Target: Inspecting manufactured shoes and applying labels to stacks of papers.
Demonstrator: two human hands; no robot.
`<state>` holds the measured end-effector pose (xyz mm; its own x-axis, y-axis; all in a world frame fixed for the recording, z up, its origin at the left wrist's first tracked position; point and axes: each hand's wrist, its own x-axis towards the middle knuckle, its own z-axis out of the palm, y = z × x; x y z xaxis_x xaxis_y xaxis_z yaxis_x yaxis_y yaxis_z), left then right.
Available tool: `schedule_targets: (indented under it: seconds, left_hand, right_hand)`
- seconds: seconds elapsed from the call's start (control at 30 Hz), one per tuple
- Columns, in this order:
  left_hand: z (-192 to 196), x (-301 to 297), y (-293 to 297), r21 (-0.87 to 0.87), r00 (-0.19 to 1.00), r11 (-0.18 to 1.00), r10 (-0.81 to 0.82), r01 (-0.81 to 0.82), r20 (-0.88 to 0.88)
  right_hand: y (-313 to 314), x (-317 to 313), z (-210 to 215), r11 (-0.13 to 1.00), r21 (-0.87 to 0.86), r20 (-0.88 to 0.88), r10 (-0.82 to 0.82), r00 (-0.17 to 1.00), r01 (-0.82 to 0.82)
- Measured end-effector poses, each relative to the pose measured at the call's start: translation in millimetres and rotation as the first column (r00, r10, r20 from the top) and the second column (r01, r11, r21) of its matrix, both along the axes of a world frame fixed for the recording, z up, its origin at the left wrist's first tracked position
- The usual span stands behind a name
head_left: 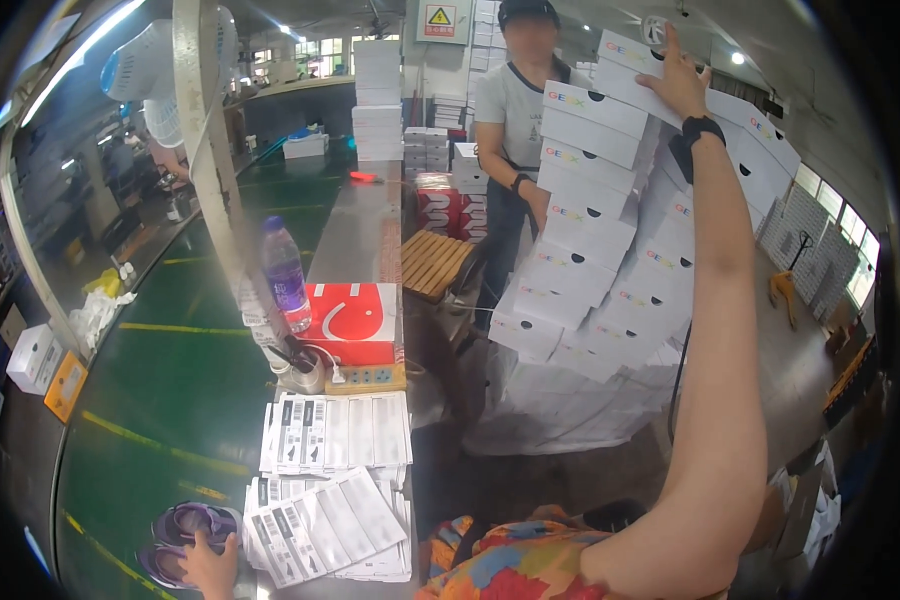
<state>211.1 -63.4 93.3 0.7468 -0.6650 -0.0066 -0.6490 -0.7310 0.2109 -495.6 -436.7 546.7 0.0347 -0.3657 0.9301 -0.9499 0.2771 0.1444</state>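
At the lower left, my left hand [211, 566] has its fingers closed on a pair of purple sandals [182, 535], which rest on the green belt surface. My right arm is stretched up and away to the upper right. There my right hand [678, 84], with a dark band on its wrist, has its fingers spread against a white shoe box [625, 68] at the top of a tall stack. The thumb lies near the box's edge, and the index finger points upward. More white shoe boxes [582, 225] with coloured lettering lean in columns below it.
Printed label sheets [335, 525] lie in piles beside the sandals. Beyond them are a power strip [375, 376], a red box [348, 322] and a purple-labelled bottle [286, 275] next to a white post [205, 150]. Another person [518, 120] stands behind the boxes, near a slatted wooden stool [436, 263].
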Motion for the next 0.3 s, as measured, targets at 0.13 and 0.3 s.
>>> schedule_targets:
  seconds: [0.13,0.3]
  left_hand:
    - [-13,3,-1,-0.027,0.996,0.999,0.049,-0.047,0.070]
    - [-29,34,18,-0.033,0.980,0.999,0.008,-0.001,0.200]
  right_hand:
    - [1,5,-17,0.976,-0.194,-0.120,0.079,0.990,-0.101]
    - [32,34,-26,0.895,-0.342,-0.251,0.207,0.946,-0.287]
